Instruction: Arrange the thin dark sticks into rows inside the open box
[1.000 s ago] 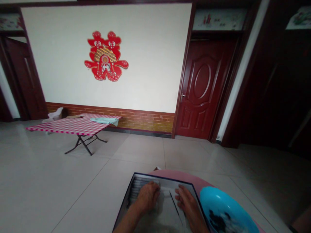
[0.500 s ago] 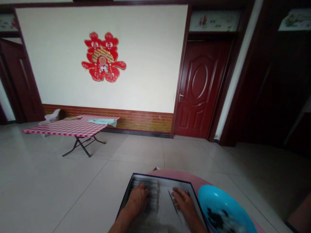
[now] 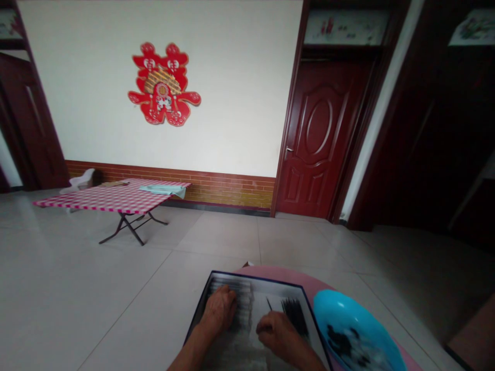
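Finding a shallow dark-rimmed tray (image 3: 261, 294) lying on a pink table (image 3: 294, 273) at the lower middle of the head view. Noting a row of slim pieces (image 3: 243, 314) lying side by side along the left part of the tray. Recording the left hand (image 3: 220, 308) resting over that row, fingers bent downward; not being able to tell of any hold on a piece beneath. Recording the right hand (image 3: 279, 334) lying over the tray's pale middle strip, fingertips drawn narrowly together at a thin dark stick (image 3: 269, 304); seeing only the stick's far end showing beyond the fingers, and not being able to tell of a firm grip. Locating that stick between the row and a cluster of dark slender pieces (image 3: 294, 314) near the tray's right wall. Noting a blue basin (image 3: 344, 303) standing just beside the tray, containing black and white matter (image 3: 342, 341), too blurred for naming. Observing, well apart across the floor (image 3: 135, 278), a checked folding table (image 3: 112, 198) bearing a pale blue cloth (image 3: 162, 190). Registering a red ornament (image 3: 164, 105) hanging on the white wall (image 3: 240, 93).
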`<state>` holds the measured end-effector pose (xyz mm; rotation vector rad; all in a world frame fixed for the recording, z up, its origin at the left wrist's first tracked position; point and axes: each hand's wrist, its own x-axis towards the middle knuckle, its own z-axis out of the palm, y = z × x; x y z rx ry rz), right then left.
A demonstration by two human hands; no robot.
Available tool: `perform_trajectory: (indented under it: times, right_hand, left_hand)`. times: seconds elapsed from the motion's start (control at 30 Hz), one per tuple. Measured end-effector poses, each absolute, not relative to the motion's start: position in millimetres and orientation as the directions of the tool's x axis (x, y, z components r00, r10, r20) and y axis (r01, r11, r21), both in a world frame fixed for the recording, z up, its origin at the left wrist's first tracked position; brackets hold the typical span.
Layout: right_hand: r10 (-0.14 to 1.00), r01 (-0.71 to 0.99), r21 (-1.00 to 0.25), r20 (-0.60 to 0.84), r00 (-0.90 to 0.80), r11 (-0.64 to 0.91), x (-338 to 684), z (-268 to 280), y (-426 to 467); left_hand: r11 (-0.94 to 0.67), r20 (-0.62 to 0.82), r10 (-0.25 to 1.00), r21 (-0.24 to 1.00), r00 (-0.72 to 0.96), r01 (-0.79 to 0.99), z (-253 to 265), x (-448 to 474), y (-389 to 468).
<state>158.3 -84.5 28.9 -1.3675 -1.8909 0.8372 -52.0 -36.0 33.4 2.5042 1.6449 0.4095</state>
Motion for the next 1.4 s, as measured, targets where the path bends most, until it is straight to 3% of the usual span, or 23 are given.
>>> perform_trajectory:
  times: [0.1,0.3,0.6,0.9,1.13,1.2,1.27,1.3,1.4]
  right_hand:
    - [0.957,0.643,-0.714,0.147,-0.250,0.278,143.2,22.7,-84.5]
    - [0.968,0.879,-0.436,-0.061,-0.245,0.195,125.9,8.2,-73.8]
    - [0.965,0.923,-0.316,-0.068,-0.254,0.220,126.6,2.3,-74.8]
    - [0.967,0.899,-0.368,0.000,-0.255,0.237,138.7,23.8,-80.3]
    - [0.973,0.797,-0.564,0.059,-0.222,0.216,168.3,52.6,-70.7]
    - [0.980,0.760,-0.622,0.064,-0.190,0.188,174.5,57.0,-65.6]
    - [0.983,0.724,-0.668,0.069,-0.167,0.170,176.4,60.8,-61.8]
    - [0.984,0.711,-0.682,0.075,-0.160,0.168,175.7,62.5,-60.6]
    - [0.984,0.693,-0.701,0.084,-0.155,0.169,171.1,65.2,-59.2]
  left_hand:
    - [-0.352,0.163,0.934,0.249,0.319,0.902,33.2,-53.8,-34.2]
    - [-0.289,0.153,0.954,0.254,0.257,0.923,32.6,-62.1,-30.3]
    - [-0.289,0.178,0.954,0.315,0.243,0.904,27.4,-62.1,-29.4]
    - [-0.256,0.252,0.956,0.479,0.147,0.840,33.5,-63.7,-28.0]
    - [-0.150,0.277,0.959,0.657,-0.052,0.739,44.5,-60.0,-24.6]
    - [-0.150,0.213,0.977,0.789,-0.035,0.596,47.8,-51.4,-26.7]
    - [-0.104,0.099,0.995,0.953,0.032,0.285,50.6,-38.2,-29.4]
    - [-0.054,0.047,0.997,0.991,0.062,0.119,51.6,-30.4,-30.3]
    - [-0.025,0.033,0.995,0.996,0.090,-0.091,52.3,-7.7,-29.1]
